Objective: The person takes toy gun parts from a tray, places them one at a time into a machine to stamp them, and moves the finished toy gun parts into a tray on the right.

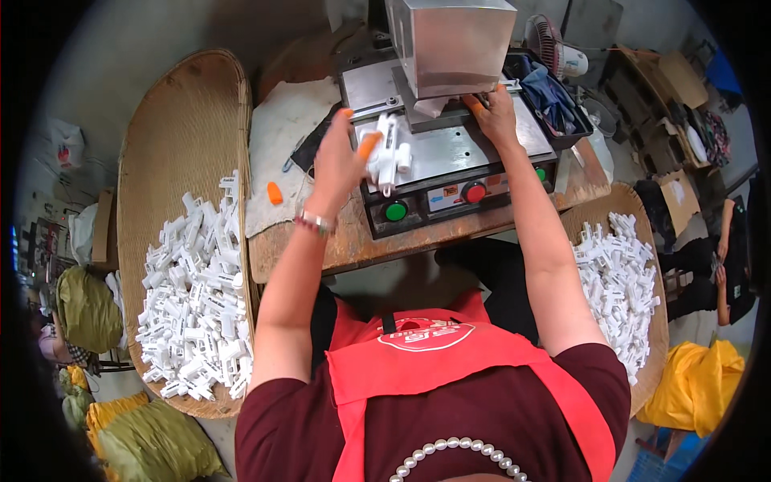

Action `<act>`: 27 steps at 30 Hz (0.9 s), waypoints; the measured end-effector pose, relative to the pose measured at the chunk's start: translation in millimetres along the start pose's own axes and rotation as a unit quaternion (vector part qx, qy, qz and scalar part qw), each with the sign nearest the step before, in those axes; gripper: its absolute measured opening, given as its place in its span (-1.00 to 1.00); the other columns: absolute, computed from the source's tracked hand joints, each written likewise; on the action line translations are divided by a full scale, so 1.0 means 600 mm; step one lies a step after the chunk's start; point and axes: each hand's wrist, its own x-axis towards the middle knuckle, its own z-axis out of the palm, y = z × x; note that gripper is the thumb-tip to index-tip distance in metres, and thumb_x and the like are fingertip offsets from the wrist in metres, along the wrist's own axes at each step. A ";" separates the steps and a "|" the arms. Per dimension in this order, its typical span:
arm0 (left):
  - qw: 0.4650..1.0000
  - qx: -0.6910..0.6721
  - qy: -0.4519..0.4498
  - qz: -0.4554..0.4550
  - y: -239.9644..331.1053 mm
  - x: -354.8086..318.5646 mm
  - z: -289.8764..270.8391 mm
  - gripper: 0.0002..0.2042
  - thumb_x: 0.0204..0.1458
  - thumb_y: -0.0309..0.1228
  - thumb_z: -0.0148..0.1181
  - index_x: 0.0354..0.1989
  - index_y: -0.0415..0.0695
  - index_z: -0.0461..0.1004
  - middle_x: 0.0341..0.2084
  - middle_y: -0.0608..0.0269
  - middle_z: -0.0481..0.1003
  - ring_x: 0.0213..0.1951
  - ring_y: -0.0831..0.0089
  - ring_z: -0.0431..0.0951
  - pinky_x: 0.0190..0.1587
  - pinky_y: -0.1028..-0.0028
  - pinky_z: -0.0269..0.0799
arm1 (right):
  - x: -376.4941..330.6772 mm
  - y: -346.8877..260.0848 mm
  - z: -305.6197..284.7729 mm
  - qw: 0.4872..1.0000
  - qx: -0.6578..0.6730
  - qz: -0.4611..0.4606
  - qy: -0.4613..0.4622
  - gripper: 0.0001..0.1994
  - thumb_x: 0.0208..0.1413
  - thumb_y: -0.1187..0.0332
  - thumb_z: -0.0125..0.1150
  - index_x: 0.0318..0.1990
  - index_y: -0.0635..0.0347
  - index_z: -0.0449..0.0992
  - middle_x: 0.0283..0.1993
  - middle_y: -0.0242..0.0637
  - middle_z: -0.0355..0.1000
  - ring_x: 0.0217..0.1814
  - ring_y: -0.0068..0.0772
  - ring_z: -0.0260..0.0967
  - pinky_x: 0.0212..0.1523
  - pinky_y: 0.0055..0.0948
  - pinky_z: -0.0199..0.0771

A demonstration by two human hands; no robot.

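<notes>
Orange finger covers are on both my hands. My left hand (339,165) is over the front left of a bench machine's metal plate (458,149), its fingers closed on white plastic parts (389,153) that look slightly blurred. Farther right, my right hand (496,120) reaches in under the machine's box-shaped metal head (458,48). Its fingers are bent at the small fixture below the head, and their tips are partly hidden. Whatever they pinch does not show clearly. A pale scrap (430,107) sticks out beneath the head, beside those fingers.
Green buttons (396,210) and a red button (474,192) line the machine's front. Woven trays with heaped white parts stand left (197,305) and right (614,289). An orange finger cover (275,193) lies on a cloth. A dark bin (554,96) holds blue cloth. Another person (715,265) is far right.
</notes>
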 end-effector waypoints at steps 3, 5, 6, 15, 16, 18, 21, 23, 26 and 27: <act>0.974 0.102 -0.079 0.188 -0.012 -0.070 0.001 -0.36 0.03 -0.16 0.19 0.25 -0.15 0.14 0.17 -0.14 0.23 0.13 0.04 0.32 0.17 0.36 0.20 | 0.008 0.019 -0.001 0.999 0.007 -0.013 0.031 -0.85 -0.07 0.38 0.28 -0.33 0.19 0.53 -0.29 -0.10 0.44 -0.26 0.01 0.36 -0.21 -0.20 0.35; 0.950 0.177 -0.084 0.242 -0.016 -0.082 0.001 -0.37 0.04 -0.13 0.17 0.26 -0.13 0.15 0.20 -0.13 0.20 0.13 0.02 0.32 0.16 0.35 0.21 | 0.003 0.041 -0.009 0.997 -0.009 -0.037 0.064 -0.84 -0.09 0.37 0.30 -0.34 0.20 0.52 -0.31 -0.10 0.43 -0.27 0.00 0.36 -0.21 -0.21 0.35; 0.972 0.125 -0.100 0.171 -0.013 -0.083 0.006 -0.39 0.05 -0.10 0.15 0.24 -0.10 0.18 0.19 -0.11 0.20 0.10 0.02 0.35 0.10 0.33 0.27 | -0.004 0.056 -0.029 0.993 -0.038 0.036 0.103 -0.82 -0.10 0.36 0.30 -0.34 0.22 0.50 -0.32 -0.10 0.42 -0.26 -0.02 0.35 -0.21 -0.22 0.35; 0.973 0.209 0.056 0.077 0.029 -0.043 0.056 -0.47 0.03 -0.11 0.15 0.15 -0.08 0.29 0.08 -0.05 0.30 -0.12 -0.03 0.43 -0.13 0.18 0.41 | -0.153 -0.072 -0.389 0.898 -0.328 0.084 0.281 -0.69 -0.02 0.47 0.22 -0.06 0.29 0.44 0.00 -0.13 0.35 0.09 -0.19 0.26 0.13 -0.30 0.19; 0.975 0.199 0.055 0.083 0.034 -0.044 0.059 -0.47 0.03 -0.11 0.15 0.15 -0.08 0.29 0.08 -0.05 0.30 -0.12 -0.03 0.43 -0.13 0.18 0.41 | -0.178 -0.055 -0.387 0.902 -0.307 0.107 0.284 -0.68 -0.01 0.50 0.19 -0.05 0.29 0.43 0.01 -0.13 0.34 0.10 -0.20 0.25 0.17 -0.32 0.17; 0.975 0.152 -0.018 0.159 0.027 -0.058 0.046 -0.47 0.01 -0.22 0.18 0.14 -0.18 0.27 0.06 -0.11 0.30 -0.11 0.00 0.40 -0.08 0.23 0.39 | -0.221 0.002 -0.357 0.959 -0.109 0.176 0.194 -0.67 0.05 0.46 0.14 0.01 0.32 0.39 0.05 -0.11 0.33 0.14 -0.22 0.23 0.20 -0.32 0.13; 0.978 0.095 -0.026 0.184 -0.010 -0.093 0.043 -0.47 -0.02 -0.40 0.20 0.16 -0.21 0.24 0.08 -0.11 0.30 -0.04 -0.01 0.34 0.04 0.19 0.29 | -0.233 0.031 -0.263 0.975 0.001 0.215 0.048 -0.60 0.17 0.34 0.07 0.12 0.33 0.29 0.12 -0.07 0.31 0.21 -0.22 0.20 0.23 -0.34 0.10; 0.972 0.088 0.030 0.216 0.003 -0.090 0.052 -0.50 -0.03 -0.47 0.19 0.14 -0.22 0.25 0.06 -0.06 0.32 -0.08 0.01 0.37 -0.01 0.20 0.33 | -0.241 0.055 -0.210 0.961 0.079 0.261 0.054 -0.54 0.21 0.28 0.05 0.20 0.30 0.20 0.16 -0.06 0.25 0.25 -0.24 0.14 0.24 -0.40 0.05; 0.963 0.116 0.072 0.231 0.072 -0.019 0.089 -0.61 0.00 -0.47 0.15 0.04 -0.22 0.32 -0.01 -0.03 0.37 -0.12 0.03 0.40 -0.10 0.26 0.38 | -0.226 0.042 -0.186 0.955 0.062 0.282 0.060 -0.53 0.22 0.27 0.05 0.22 0.27 0.18 0.18 -0.09 0.21 0.23 -0.25 0.12 0.25 -0.44 0.02; 0.957 0.143 0.074 0.243 0.075 0.012 0.114 -0.67 0.00 -0.48 0.13 -0.02 -0.22 0.35 -0.09 -0.01 0.42 -0.15 0.03 0.41 -0.16 0.31 0.39 | -0.224 0.044 -0.183 0.948 0.080 0.301 0.066 -0.53 0.22 0.27 0.05 0.22 0.27 0.18 0.18 -0.10 0.20 0.23 -0.26 0.11 0.25 -0.46 0.00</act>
